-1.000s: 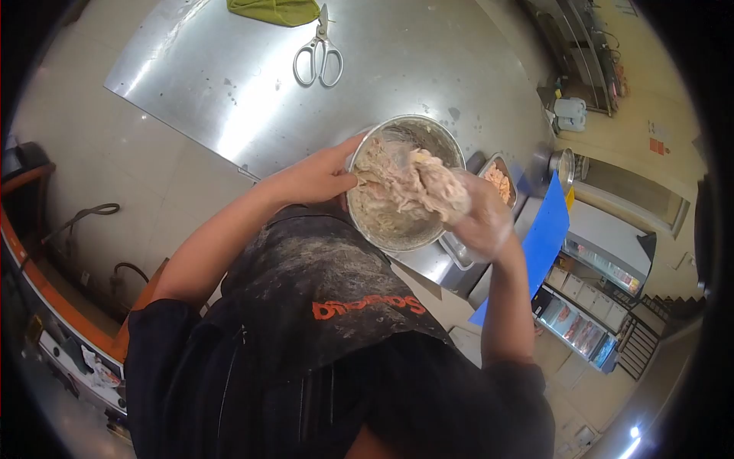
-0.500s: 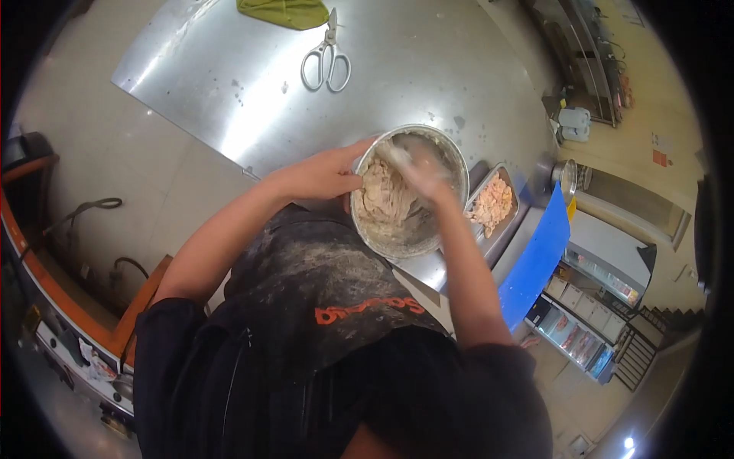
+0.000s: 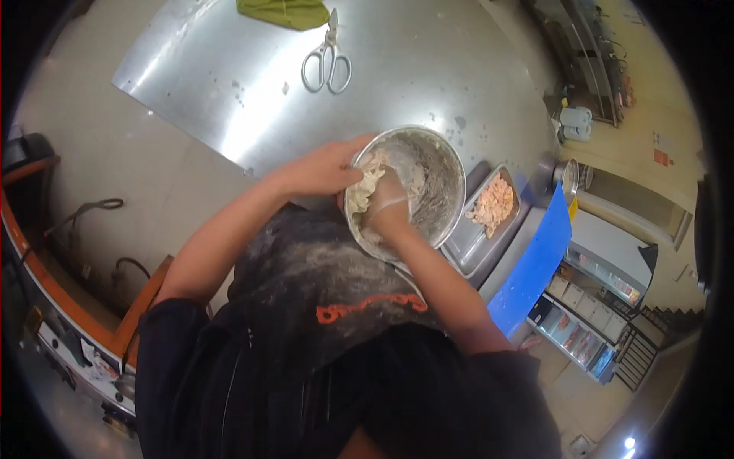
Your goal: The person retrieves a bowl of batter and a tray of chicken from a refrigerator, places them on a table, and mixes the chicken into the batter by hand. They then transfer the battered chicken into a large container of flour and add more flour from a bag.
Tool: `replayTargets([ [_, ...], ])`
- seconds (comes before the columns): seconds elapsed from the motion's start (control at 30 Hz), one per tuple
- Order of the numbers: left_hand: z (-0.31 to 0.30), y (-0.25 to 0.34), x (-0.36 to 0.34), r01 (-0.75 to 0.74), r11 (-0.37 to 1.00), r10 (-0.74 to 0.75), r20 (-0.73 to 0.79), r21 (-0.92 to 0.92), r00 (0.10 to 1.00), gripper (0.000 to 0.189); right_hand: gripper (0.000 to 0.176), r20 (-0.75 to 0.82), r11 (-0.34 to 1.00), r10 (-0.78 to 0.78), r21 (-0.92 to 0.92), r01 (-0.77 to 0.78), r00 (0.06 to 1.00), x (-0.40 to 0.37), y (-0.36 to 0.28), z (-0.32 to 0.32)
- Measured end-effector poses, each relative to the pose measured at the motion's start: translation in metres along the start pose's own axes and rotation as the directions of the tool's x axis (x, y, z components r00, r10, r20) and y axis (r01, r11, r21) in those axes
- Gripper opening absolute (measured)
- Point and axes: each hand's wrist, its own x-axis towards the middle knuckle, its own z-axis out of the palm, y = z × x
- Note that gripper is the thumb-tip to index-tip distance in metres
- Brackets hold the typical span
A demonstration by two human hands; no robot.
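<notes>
A round metal bowl (image 3: 440,195) with floury, smeared inner walls stands near the table's front edge, tilted toward me. My left hand (image 3: 329,170) grips its left rim, thumb over the edge and fingers outside. Inside the bowl my right hand (image 3: 386,203) presses into pale, sticky dough (image 3: 365,187) against the left wall. The right hand's fingers are mostly hidden by the dough and the back of the hand, so their closure cannot be made out.
Right of the bowl, a metal tray (image 3: 468,249) holds chopped pinkish pieces (image 3: 493,205). A blue board (image 3: 531,268) lies beyond it. Scissors (image 3: 329,65) and a green cloth (image 3: 284,11) lie at the back of the metal table (image 3: 191,84).
My right hand has moved from the bowl's right side to its left and lower down, pushing the dough against the left wall. My left hand stays on the rim.
</notes>
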Motion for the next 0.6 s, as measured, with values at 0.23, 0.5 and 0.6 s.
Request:
replayTargets([
  [0.23,-0.003,0.009,-0.002,0.11,0.982,-0.122,-0.072,-0.15,0.99,0.069,0.071,0.796,0.979,0.192,-0.196,-0.057,0.574,0.073,-0.043,-0.139],
  [0.5,0.002,-0.004,0.002,-0.078,0.997,0.081,-0.134,0.031,0.988,0.071,0.06,0.558,0.899,0.3,0.107,-0.426,0.774,0.122,0.037,-0.093],
  [0.6,-0.009,-0.001,-0.001,-0.064,0.997,0.058,-0.165,-0.036,0.985,0.07,0.066,0.596,0.984,-0.159,0.025,0.179,0.787,0.086,0.001,-0.128],
])
